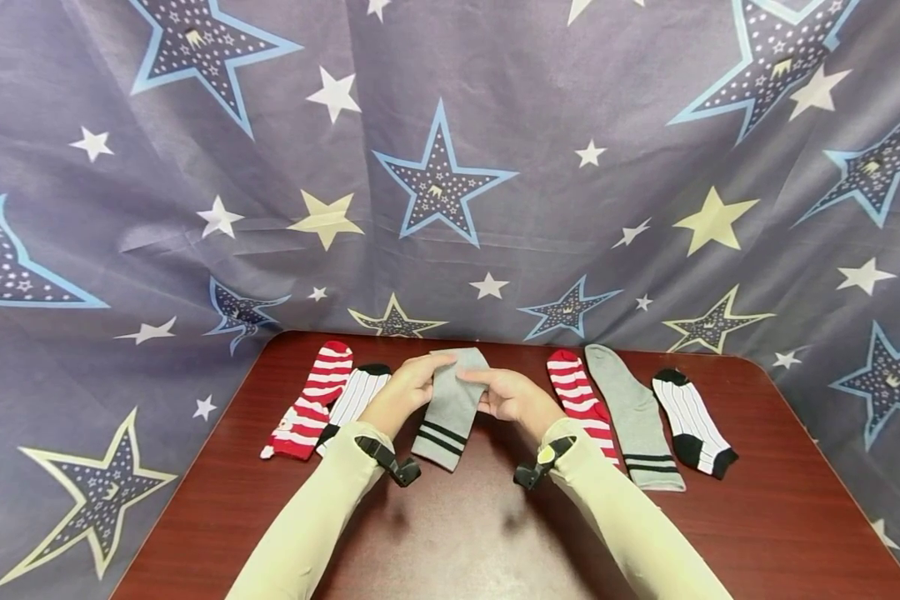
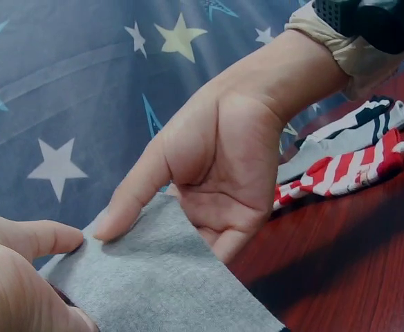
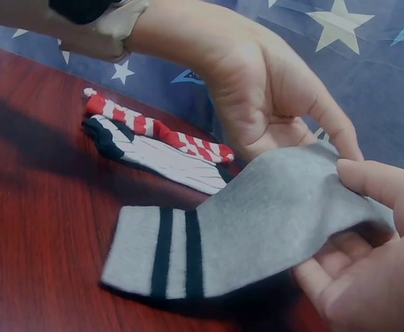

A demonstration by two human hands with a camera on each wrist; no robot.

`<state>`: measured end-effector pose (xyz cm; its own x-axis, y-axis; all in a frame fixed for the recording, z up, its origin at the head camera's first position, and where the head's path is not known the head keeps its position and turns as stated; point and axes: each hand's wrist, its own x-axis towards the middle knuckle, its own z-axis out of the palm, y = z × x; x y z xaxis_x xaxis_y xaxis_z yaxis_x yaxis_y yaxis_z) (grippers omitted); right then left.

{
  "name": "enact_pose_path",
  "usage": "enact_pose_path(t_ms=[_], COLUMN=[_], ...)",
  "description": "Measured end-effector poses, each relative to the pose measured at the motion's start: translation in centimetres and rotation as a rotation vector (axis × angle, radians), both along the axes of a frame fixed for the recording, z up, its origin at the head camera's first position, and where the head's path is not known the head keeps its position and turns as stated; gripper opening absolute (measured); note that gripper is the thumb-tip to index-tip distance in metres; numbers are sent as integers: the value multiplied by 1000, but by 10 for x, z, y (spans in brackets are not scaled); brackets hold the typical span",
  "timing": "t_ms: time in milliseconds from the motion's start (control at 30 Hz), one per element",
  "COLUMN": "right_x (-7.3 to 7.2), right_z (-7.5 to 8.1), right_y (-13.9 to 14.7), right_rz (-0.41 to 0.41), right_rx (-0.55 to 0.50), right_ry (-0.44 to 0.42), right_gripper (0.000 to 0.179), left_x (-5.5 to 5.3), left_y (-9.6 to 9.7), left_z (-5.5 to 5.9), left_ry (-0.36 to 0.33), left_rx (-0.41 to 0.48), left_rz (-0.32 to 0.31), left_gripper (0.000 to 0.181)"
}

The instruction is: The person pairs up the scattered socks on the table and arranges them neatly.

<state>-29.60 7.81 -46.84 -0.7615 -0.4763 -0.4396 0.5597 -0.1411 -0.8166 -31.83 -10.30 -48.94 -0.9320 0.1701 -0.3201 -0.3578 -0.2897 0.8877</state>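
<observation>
Both hands hold a grey sock (image 1: 452, 404) with two black stripes near its cuff, raised over the middle of the table. My left hand (image 1: 411, 386) pinches its left edge, thumb on top and fingers underneath. From the other side my right hand (image 1: 513, 395) pinches it too, its thumb lying across the upper face. In the right wrist view the sock's striped cuff (image 3: 153, 252) hangs free toward the table, and the thumbs sit close together at the other end. The fingers beneath the cloth are partly hidden.
On the left of the brown table (image 1: 450, 542) lie a red-and-white striped sock (image 1: 322, 387) and a white-and-black sock (image 1: 356, 396). To the right lie another red-and-white sock (image 1: 576, 387), a second grey sock (image 1: 630, 400) and another white-and-black sock (image 1: 693, 417). A star-patterned curtain (image 1: 540, 92) stands behind.
</observation>
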Motion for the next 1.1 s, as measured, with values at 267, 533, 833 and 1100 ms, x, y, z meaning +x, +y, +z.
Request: enact_pose_path(t_ms=[267,533,833,1100], right_x=[3,1,1,5], right_z=[0,0,4,5], right_y=[7,15,21,22], right_rz=[88,101,106,114], right_rx=[9,4,-11,1], right_ry=[45,24,40,82], right_gripper=[19,26,26,18], left_x=[13,15,14,18], left_y=[5,-10,-13,-14], left_z=[35,33,43,45], left_ry=[-95,-77,-74,-47], left_rx=[83,150,148,208], left_rz=[142,-24,1,-28], left_gripper=[37,16,24,17])
